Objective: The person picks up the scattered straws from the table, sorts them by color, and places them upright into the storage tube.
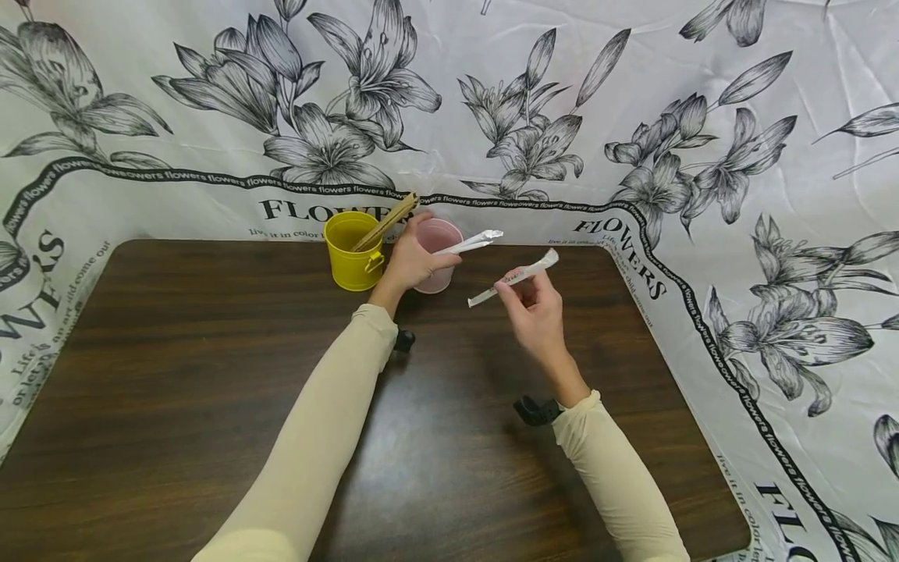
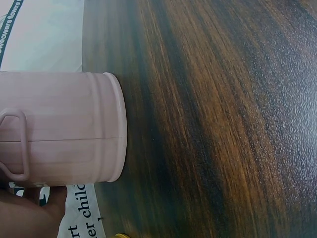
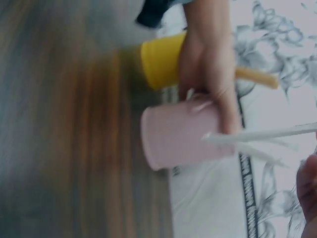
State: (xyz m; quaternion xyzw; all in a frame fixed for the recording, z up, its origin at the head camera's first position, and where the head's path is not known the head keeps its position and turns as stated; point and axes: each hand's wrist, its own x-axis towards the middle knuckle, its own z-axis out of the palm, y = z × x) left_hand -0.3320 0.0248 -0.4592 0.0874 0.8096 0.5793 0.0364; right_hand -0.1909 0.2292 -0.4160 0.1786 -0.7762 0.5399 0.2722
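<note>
My left hand (image 1: 410, 256) grips a small pink bucket (image 1: 434, 282) near its rim, fingers behind and thumb toward the front. The bucket's wall and looped handle fitting (image 2: 22, 144) fill the left side of the left wrist view. Slim white paper-wrapped straws (image 1: 477, 242) lean out over the bucket's right edge. Off to the right, my right hand (image 1: 541, 312) pinches another white wrapped straw (image 1: 511, 279) with faint print on it, held slantwise above the table. In the right wrist view that straw (image 3: 267, 133) overlaps the pink bucket, and only fingertips show at the edge.
Just left of the pink bucket stands a yellow bucket (image 1: 351, 265) with long tan sticks (image 1: 386, 222) leaning out of it. Both buckets are by the back edge of a dark wooden table (image 1: 211, 375). A white flower-printed cloth (image 1: 449, 148) rises behind.
</note>
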